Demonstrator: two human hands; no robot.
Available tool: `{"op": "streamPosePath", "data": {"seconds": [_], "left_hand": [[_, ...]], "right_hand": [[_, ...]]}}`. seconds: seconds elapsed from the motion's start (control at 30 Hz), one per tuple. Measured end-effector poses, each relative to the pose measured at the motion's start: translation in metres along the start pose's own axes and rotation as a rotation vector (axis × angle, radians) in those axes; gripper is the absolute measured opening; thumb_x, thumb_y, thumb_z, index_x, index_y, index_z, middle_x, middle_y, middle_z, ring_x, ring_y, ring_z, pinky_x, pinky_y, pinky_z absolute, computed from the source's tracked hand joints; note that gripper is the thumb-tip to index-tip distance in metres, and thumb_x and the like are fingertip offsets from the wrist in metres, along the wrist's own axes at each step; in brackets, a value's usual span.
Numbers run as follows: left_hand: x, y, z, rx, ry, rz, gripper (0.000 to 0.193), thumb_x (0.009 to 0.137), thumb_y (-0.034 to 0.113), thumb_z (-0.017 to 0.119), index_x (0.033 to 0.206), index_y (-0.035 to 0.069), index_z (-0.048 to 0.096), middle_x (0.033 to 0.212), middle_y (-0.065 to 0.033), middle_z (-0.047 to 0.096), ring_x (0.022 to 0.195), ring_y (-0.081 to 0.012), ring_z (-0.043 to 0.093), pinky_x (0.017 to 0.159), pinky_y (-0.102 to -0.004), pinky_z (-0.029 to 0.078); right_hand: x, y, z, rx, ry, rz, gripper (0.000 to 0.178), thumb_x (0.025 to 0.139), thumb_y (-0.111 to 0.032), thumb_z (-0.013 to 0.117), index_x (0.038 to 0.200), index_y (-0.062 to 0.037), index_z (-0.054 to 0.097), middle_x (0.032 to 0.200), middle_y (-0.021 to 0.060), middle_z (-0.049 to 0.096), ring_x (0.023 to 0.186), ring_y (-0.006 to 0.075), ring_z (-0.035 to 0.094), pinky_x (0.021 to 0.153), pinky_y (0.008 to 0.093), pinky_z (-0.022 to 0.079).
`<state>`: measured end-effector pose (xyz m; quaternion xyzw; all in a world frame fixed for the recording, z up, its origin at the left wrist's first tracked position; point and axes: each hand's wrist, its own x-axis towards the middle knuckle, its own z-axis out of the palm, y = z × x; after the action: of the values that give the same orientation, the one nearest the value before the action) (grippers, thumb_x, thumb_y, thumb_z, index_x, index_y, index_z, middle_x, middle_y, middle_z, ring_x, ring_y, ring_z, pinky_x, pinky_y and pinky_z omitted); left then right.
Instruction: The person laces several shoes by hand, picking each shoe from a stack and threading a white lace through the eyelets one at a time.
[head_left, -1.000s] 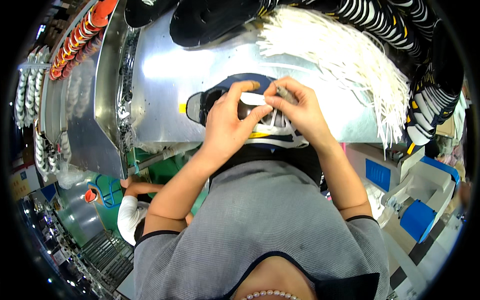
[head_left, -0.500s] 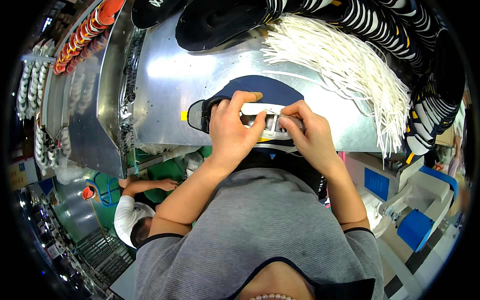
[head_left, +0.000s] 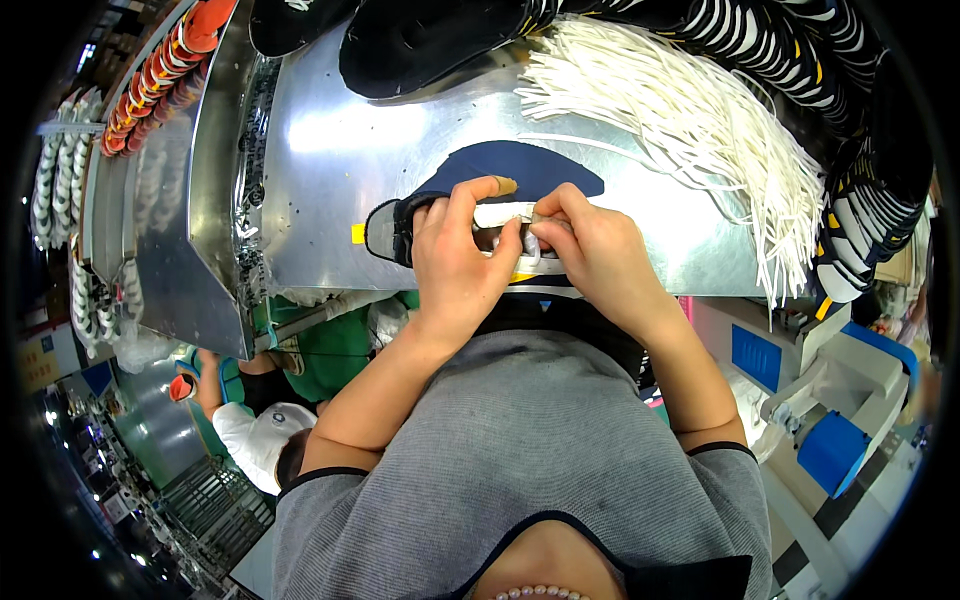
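Observation:
A navy shoe upper [head_left: 520, 165] with a grey and black heel lies near the front edge of the metal table. My left hand [head_left: 458, 250] is closed around its near side, thumb and fingers gripping by the white eyelet strip [head_left: 503, 214]. A tan covering wraps one fingertip of that hand. Thumb and forefinger of my right hand [head_left: 598, 250] are pinched together at the right end of the strip. A white lace [head_left: 532, 246] crosses the opening below them. What sits between the right fingertips is hidden.
A heap of white laces [head_left: 660, 110] spreads over the back right of the table [head_left: 325, 200]. Black shoe uppers [head_left: 430, 45] line the far edge. Orange shoe parts [head_left: 160, 85] hang at left. A blue and white machine [head_left: 835, 450] stands at right; a co-worker [head_left: 262, 430] is lower left.
My right hand has moved left and slightly up along the eyelet strip, closer to my left hand. The co-worker's arm now reaches to a red-orange item at the left.

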<state>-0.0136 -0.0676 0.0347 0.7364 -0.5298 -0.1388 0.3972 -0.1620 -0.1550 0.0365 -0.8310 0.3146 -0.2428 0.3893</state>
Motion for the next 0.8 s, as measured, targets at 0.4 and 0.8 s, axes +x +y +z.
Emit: {"op": "streamPosePath", "data": {"seconds": [0.4,0.8], "left_hand": [[0.003,0.000,0.000,0.010,-0.006,-0.056,0.033,0.081,0.005,0.073,0.112,0.004,0.062,0.109,-0.0082,0.069,0.099,-0.0228,0.061,0.088,-0.0345,0.048],[-0.007,0.001,-0.005,0.050,-0.097,0.166,0.037,0.080,0.001,0.067,0.116,0.007,0.063,0.104,-0.0095,0.068,0.088,-0.0292,0.058,0.083,-0.0384,0.044]], "right_hand": [[-0.010,-0.007,-0.012,0.066,0.008,0.080,0.010,0.093,-0.011,0.063,0.094,-0.0038,0.057,0.073,0.0122,0.068,0.059,0.0284,0.066,0.055,0.0376,0.050],[0.004,-0.001,0.027,-0.208,0.017,0.016,0.014,0.092,-0.013,0.063,0.095,-0.0024,0.055,0.069,0.0145,0.066,0.059,0.0339,0.065,0.052,0.0422,0.049]]}}
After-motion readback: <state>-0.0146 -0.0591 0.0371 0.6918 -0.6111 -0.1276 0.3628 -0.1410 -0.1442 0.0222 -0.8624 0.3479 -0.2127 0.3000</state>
